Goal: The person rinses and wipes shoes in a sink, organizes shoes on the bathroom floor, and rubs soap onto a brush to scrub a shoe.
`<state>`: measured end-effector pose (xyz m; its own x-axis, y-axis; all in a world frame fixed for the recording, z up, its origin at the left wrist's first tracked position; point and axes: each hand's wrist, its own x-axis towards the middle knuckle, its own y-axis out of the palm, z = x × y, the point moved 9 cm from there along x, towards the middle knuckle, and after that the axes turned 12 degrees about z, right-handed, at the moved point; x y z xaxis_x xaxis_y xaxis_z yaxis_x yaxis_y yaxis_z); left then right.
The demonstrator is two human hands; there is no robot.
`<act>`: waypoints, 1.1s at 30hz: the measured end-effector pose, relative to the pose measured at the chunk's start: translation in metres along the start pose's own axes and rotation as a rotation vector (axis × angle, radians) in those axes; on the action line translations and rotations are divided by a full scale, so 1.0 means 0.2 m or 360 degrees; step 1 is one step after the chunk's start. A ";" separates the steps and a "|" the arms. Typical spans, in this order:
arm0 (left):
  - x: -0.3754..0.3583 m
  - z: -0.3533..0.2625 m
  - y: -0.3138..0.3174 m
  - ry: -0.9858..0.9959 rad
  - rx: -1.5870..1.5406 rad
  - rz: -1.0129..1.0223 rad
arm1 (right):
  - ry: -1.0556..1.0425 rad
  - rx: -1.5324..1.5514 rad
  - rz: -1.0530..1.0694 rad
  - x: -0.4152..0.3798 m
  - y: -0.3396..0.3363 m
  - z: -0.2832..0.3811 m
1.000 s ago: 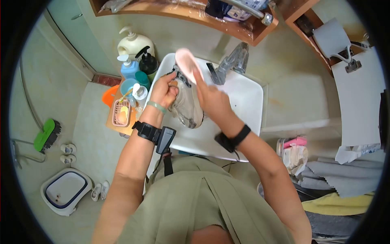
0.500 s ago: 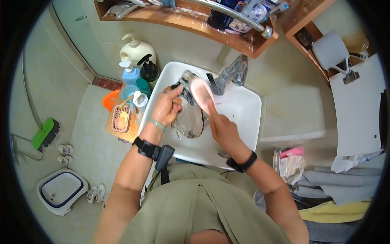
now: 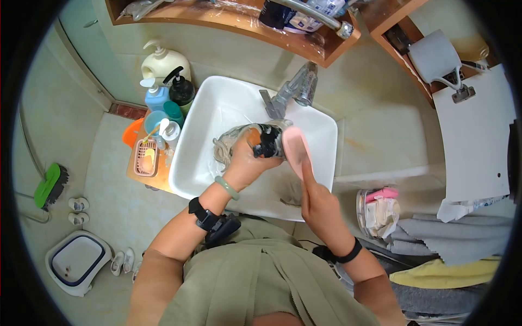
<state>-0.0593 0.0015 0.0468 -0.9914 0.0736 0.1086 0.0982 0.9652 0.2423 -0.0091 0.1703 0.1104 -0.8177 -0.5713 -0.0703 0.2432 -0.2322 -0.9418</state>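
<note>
My left hand (image 3: 246, 164) is closed around a wet shoe (image 3: 268, 141) over the white sink (image 3: 322, 163). The shoe's sole, with black and orange patches, is turned partly upward, and pale laces dangle at its left end. In my right hand (image 3: 319, 205) is a pink scrubbing brush (image 3: 294, 144), gripped by its handle. The brush head lies against or just beside the right end of the shoe; its bristles are hidden from view. Behind the shoe stands a grey faucet (image 3: 288, 93).
Left of the sink, a wooden stand holds several pump bottles, including a black-topped one (image 3: 180, 89), and a pink soap basket (image 3: 145, 158). A wooden shelf (image 3: 228, 22) hangs above. On the floor at left are a folding basin (image 3: 81, 258) and a green brush (image 3: 49, 185).
The shoe has turned from lengthwise to crosswise in the sink, its sole end now pointing right. My right hand and the brush have moved right and down. The camera view has shifted slightly.
</note>
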 end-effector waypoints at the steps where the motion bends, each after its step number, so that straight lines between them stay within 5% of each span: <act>1: 0.00 0.04 0.03 0.0008 0.0029 0.0044 | 0.0018 -0.0043 -0.0071 0.07 -0.01 0.00; 6: 0.04 0.12 0.05 -0.0208 -0.0303 0.0034 | 0.0032 -0.0016 -0.0236 0.19 -0.05 -0.05; 10: 0.10 0.11 0.04 -0.0254 -0.0489 0.0084 | 0.0130 -0.0099 0.0079 -0.03 0.06 -0.04; 12: 0.06 0.12 0.10 -0.0341 -0.0470 0.0130 | 0.0065 -0.0141 -0.0109 0.03 0.02 -0.07; 16: 0.06 0.10 0.09 -0.0310 -0.0438 0.0169 | 0.0065 -0.0027 -0.0218 0.21 -0.02 -0.11; 22: 0.10 0.14 0.06 -0.0328 -0.0557 0.0122 | 0.0120 -0.0122 -0.0048 -0.03 0.06 -0.01; 26: 0.08 0.13 0.12 -0.0330 -0.0457 0.0299 | 0.0206 -0.0052 -0.0112 0.29 -0.02 -0.10; 33: 0.11 0.17 0.05 -0.0309 -0.0687 0.0165 | 0.0091 -0.0102 -0.0064 0.05 0.06 -0.02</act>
<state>-0.0831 0.0215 0.0182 -0.9683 0.2491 -0.0185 0.1838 0.7609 0.6223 -0.0165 0.1647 0.0965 -0.8551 -0.5162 -0.0487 0.1771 -0.2025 -0.9631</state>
